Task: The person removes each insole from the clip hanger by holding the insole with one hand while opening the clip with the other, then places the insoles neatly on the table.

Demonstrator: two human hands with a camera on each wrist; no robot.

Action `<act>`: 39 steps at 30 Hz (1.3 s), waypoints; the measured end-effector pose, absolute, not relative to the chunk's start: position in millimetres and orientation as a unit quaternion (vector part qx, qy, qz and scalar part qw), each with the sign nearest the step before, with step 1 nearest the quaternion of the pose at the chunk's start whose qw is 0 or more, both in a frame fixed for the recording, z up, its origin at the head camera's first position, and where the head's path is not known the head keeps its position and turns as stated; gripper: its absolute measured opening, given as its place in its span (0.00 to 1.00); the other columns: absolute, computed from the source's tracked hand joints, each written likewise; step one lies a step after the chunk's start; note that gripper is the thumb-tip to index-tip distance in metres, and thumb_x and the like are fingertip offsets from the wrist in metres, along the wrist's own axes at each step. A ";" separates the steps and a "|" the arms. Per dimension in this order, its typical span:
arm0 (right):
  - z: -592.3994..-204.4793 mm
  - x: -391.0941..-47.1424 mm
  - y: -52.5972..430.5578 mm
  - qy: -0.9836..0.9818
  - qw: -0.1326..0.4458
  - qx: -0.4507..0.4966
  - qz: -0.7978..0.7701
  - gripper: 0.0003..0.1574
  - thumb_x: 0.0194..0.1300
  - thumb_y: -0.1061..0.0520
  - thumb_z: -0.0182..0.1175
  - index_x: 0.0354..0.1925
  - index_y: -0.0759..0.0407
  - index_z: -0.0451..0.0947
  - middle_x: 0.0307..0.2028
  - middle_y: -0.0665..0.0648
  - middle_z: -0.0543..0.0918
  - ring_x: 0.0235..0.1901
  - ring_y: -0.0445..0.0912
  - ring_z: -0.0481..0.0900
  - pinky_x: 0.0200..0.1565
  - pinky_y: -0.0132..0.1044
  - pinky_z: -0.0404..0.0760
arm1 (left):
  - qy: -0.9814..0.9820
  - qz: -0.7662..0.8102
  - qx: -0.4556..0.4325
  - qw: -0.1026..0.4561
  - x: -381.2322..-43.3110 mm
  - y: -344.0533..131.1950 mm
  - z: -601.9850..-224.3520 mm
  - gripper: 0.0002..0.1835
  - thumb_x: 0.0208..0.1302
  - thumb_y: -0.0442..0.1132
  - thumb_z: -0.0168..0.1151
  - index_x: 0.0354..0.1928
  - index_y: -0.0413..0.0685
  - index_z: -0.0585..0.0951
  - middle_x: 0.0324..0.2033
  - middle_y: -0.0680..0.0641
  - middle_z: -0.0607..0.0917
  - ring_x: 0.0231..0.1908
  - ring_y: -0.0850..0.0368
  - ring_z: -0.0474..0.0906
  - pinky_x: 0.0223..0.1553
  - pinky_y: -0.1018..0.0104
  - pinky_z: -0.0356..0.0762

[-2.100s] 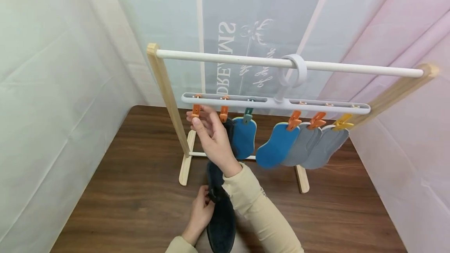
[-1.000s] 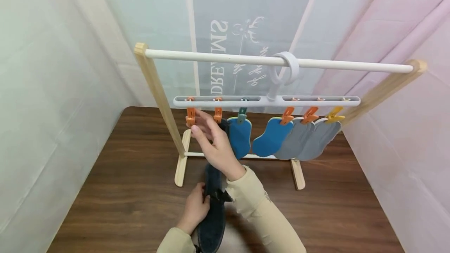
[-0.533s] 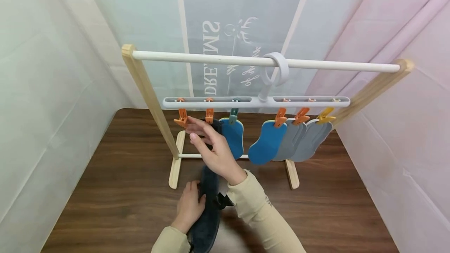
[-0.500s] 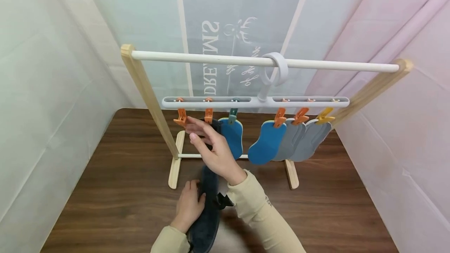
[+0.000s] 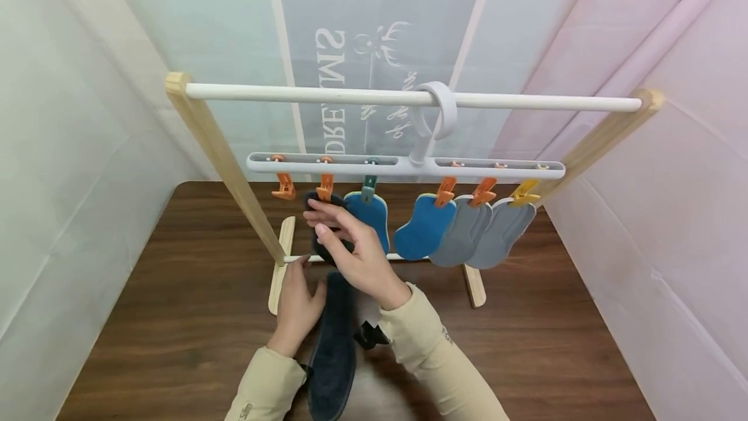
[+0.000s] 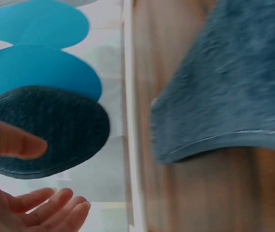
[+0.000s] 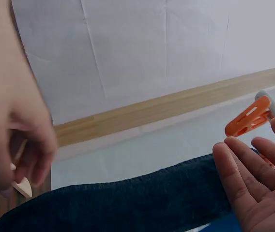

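Observation:
A dark fuzzy insole [image 5: 327,253] appears to hang from the second orange clip [image 5: 325,186]. My right hand [image 5: 356,249] is at its front, fingers extended; the right wrist view shows the fingertips against or very near the insole [image 7: 152,198]. Lower down, my left hand [image 5: 299,307] is raised with loose fingers that hold nothing. A second dark insole [image 5: 334,359] lies just right of it on the wooden surface. The leftmost orange clip [image 5: 284,186] hangs with nothing in it, also visible in the right wrist view.
A white clip hanger [image 5: 345,165] hooks over the rod [image 5: 362,96] of a wooden rack. It bears blue insoles [image 5: 426,226] and grey insoles [image 5: 502,232] under green, orange and yellow clips. Fabric walls [image 5: 70,148] surround the brown wood-grain surface [image 5: 193,317].
My right hand has left the leftmost orange clip and moved onto the hanging dark insole. My left hand has let go of the lower insole and risen. The head view has shifted right.

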State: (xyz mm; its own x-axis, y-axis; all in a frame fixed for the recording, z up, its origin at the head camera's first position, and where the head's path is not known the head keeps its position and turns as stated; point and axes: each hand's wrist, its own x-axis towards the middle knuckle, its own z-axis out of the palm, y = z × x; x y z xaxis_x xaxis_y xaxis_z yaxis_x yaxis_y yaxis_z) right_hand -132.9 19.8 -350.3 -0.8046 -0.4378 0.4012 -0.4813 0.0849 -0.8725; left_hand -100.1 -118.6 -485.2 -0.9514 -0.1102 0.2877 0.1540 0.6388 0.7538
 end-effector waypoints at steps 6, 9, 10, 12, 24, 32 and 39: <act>-351.9 -131.8 31.6 -0.738 0.041 0.316 0.594 0.20 0.75 0.58 0.48 0.61 0.57 0.72 0.56 0.56 0.79 0.57 0.43 0.76 0.53 0.36 0.78 | -0.862 -0.469 -0.054 0.184 -116.8 -118.4 -474.6 0.32 0.55 0.31 0.66 0.61 0.30 0.66 0.53 0.31 0.73 0.53 0.37 0.72 0.52 0.44 0.73; -352.4 -130.3 37.9 -0.743 0.047 0.311 0.591 0.19 0.74 0.58 0.48 0.59 0.58 0.74 0.56 0.56 0.79 0.57 0.44 0.76 0.54 0.36 0.78 | -0.846 -0.491 -0.067 0.199 -122.4 -115.9 -472.0 0.33 0.55 0.31 0.66 0.62 0.31 0.65 0.56 0.32 0.73 0.56 0.37 0.71 0.55 0.43 0.72; -352.6 -129.7 39.5 -0.744 0.048 0.308 0.591 0.18 0.74 0.59 0.48 0.59 0.58 0.74 0.56 0.56 0.79 0.57 0.44 0.76 0.54 0.37 0.78 | -0.842 -0.496 -0.068 0.204 -123.3 -115.3 -471.3 0.33 0.55 0.31 0.66 0.63 0.31 0.65 0.56 0.32 0.73 0.56 0.37 0.71 0.54 0.43 0.72; -352.5 -128.7 42.6 -0.746 0.051 0.301 0.593 0.18 0.74 0.58 0.49 0.58 0.58 0.74 0.55 0.56 0.79 0.57 0.44 0.76 0.54 0.37 0.78 | -0.834 -0.504 -0.070 0.213 -124.7 -113.5 -469.6 0.32 0.56 0.31 0.66 0.63 0.32 0.66 0.55 0.33 0.74 0.56 0.38 0.72 0.54 0.43 0.72; -351.0 -128.1 54.8 -0.740 0.083 0.285 0.603 0.17 0.73 0.60 0.50 0.56 0.60 0.75 0.55 0.57 0.80 0.54 0.45 0.78 0.48 0.39 0.81 | -0.825 -0.508 -0.042 0.245 -129.0 -101.0 -459.2 0.26 0.56 0.32 0.66 0.56 0.32 0.71 0.43 0.35 0.79 0.42 0.42 0.77 0.41 0.45 0.74; -350.0 -128.6 51.6 -0.727 0.093 0.289 0.616 0.17 0.73 0.61 0.50 0.57 0.61 0.75 0.55 0.58 0.79 0.54 0.46 0.78 0.48 0.41 0.81 | -0.823 -0.504 -0.033 0.260 -127.5 -104.4 -456.6 0.18 0.58 0.31 0.65 0.50 0.33 0.76 0.38 0.38 0.80 0.39 0.45 0.78 0.39 0.48 0.76; -344.4 -122.7 48.7 -0.713 0.128 0.282 0.629 0.18 0.72 0.63 0.50 0.58 0.61 0.73 0.57 0.59 0.78 0.56 0.49 0.77 0.50 0.39 0.81 | -0.828 -0.490 -0.053 0.267 -126.2 -104.0 -459.7 0.09 0.58 0.28 0.64 0.41 0.36 0.79 0.31 0.41 0.78 0.29 0.50 0.75 0.29 0.63 0.75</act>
